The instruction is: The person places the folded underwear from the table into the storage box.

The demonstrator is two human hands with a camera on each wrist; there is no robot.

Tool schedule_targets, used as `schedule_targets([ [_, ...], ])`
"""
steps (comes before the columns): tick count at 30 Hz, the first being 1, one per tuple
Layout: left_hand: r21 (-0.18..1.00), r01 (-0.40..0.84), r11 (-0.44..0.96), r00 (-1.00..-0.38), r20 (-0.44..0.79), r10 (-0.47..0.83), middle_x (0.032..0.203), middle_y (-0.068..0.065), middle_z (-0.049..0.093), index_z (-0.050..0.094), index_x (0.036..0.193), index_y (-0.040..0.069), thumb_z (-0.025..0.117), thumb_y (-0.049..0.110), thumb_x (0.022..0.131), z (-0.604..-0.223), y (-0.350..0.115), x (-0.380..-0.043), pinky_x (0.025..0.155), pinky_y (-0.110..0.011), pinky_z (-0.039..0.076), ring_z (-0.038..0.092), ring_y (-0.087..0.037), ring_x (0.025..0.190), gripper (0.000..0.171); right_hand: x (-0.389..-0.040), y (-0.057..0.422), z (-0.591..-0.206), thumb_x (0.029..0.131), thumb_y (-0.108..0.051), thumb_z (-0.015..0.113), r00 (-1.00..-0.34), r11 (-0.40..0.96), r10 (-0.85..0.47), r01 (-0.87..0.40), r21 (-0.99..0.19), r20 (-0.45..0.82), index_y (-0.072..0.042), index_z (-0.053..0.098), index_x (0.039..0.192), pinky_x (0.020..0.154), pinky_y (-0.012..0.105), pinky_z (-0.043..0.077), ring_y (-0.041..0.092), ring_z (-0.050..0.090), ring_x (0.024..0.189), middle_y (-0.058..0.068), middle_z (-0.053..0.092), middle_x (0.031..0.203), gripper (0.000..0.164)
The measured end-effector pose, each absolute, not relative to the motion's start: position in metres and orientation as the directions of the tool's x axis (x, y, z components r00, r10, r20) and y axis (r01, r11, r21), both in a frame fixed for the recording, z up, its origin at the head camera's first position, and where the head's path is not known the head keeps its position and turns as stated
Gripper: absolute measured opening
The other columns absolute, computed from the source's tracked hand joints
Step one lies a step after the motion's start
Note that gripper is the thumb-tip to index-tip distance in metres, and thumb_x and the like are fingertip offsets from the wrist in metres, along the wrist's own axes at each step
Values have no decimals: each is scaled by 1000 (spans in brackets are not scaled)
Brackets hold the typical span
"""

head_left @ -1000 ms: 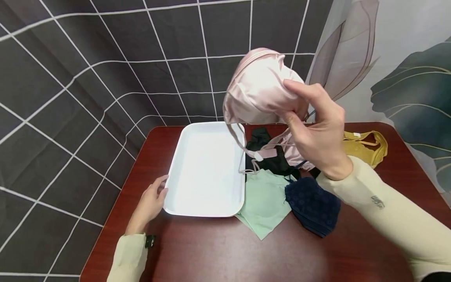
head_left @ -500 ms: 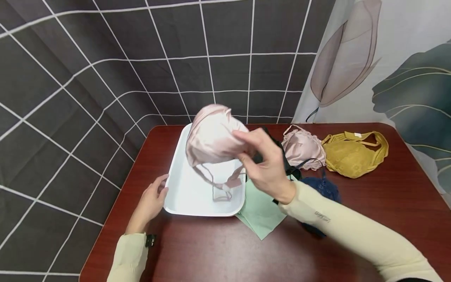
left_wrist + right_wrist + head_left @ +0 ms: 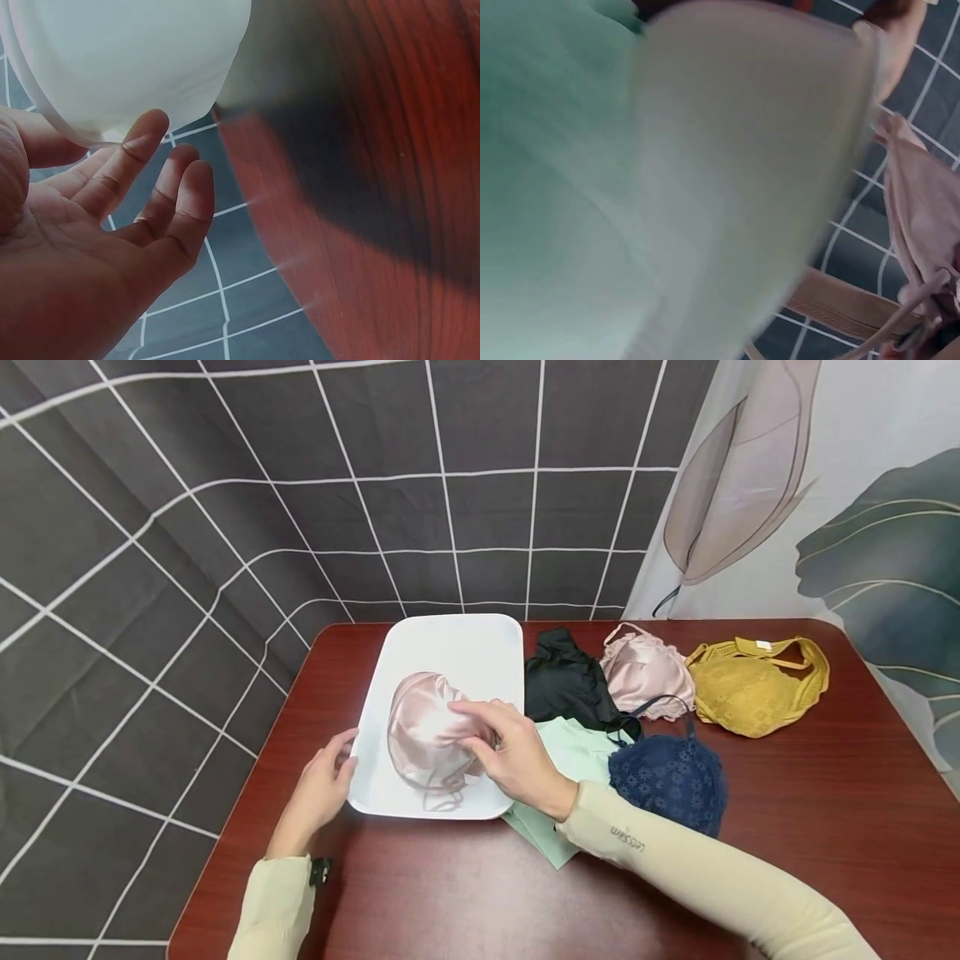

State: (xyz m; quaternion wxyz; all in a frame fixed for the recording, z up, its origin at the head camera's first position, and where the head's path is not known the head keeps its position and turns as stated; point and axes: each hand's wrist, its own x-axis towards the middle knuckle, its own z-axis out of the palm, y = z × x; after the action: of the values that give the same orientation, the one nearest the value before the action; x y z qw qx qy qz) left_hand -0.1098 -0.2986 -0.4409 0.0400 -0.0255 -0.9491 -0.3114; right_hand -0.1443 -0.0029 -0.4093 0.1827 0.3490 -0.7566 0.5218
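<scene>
A pale pink satin bra (image 3: 423,722), folded with its cups rounded up, is low in the white tray (image 3: 465,647). My right hand (image 3: 517,760) pinches its right side between thumb and fingers. Thin straps trail at the bra's near edge, and part of its band (image 3: 847,304) shows in the right wrist view. At the tray's left rim is my left hand (image 3: 326,781), with relaxed fingers resting against the tray's side. The left wrist view shows the same hand (image 3: 112,202) with its fingertips right at the rim, the other fingers loosely bent.
Right of the tray lie a black garment (image 3: 570,681), a mint green garment (image 3: 577,747), a navy lace bra (image 3: 667,781), another pink bra (image 3: 648,672) and a mustard bra (image 3: 750,693). A dark grid curtain (image 3: 390,510) hangs behind the red-brown table (image 3: 450,893).
My right hand has carried the pink satin bra left and down, from above the garment pile into the tray. My left hand has stayed at the tray's left rim.
</scene>
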Motion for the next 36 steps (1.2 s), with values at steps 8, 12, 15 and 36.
schedule_targets([
  [8,595,63,801,-997,75,23,107,-17,57,44,137,4,52,4,95,-440,-299,-110,76,-46,47,55,-30,87,42,-142,-4,-433,77,-9,77,-739,376,-473,-662,-648,480,-16,58,126,79,31,45,10,58,90,-3,65,109,53],
  [12,594,66,802,-997,74,27,106,-16,57,44,137,5,51,5,95,-439,-300,-111,75,-45,46,54,-29,86,42,-142,-3,-441,79,-12,76,-743,416,-547,-642,-644,386,-15,57,127,88,35,46,14,58,107,-2,60,125,52],
  [15,593,61,802,-997,68,26,106,-16,57,44,137,5,51,6,96,-439,-300,-110,76,-46,46,54,-29,88,42,-142,-3,-442,79,-15,76,-739,451,-591,-636,-626,324,-15,56,126,87,36,46,15,60,102,-2,61,123,51],
  [36,584,55,810,-996,85,6,105,-18,58,45,136,3,53,3,94,-442,-298,-110,77,-46,46,55,-31,87,43,-140,-4,-422,82,-14,71,-678,526,-725,-660,-537,123,-7,67,114,82,35,43,23,54,96,6,61,108,33],
])
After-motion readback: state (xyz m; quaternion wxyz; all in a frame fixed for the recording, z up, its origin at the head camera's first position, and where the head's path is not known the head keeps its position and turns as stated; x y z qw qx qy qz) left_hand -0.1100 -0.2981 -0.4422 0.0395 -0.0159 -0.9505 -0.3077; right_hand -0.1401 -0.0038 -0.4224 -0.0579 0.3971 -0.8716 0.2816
